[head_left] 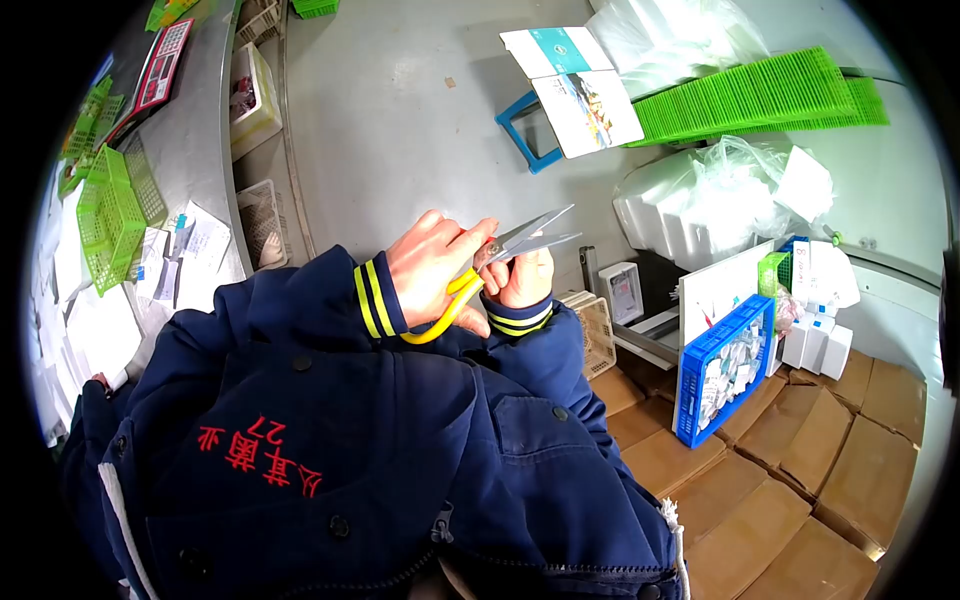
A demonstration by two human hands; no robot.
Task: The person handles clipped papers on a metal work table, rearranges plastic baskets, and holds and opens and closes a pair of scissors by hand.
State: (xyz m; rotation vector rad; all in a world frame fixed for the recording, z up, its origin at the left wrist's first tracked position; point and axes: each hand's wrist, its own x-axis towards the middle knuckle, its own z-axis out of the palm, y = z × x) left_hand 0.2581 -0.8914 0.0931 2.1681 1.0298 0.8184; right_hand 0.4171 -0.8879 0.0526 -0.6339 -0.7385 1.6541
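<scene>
A pair of scissors with yellow handles and metal blades is held in front of my chest. Its blades point to the right and stand slightly apart. My left hand is closed round the scissors, the yellow handle crossing in front of its palm. Just under the blades is my right hand, its fingers curled close to the pivot. Whatever the right fingers hold, if anything, is hidden. Both hands come out of dark blue sleeves with yellow-striped cuffs.
A metal table at left bears green baskets, papers and a red scale. At right are a blue crate of small packets, brown cartons and green slatted crates. A printed box rests on a blue stool.
</scene>
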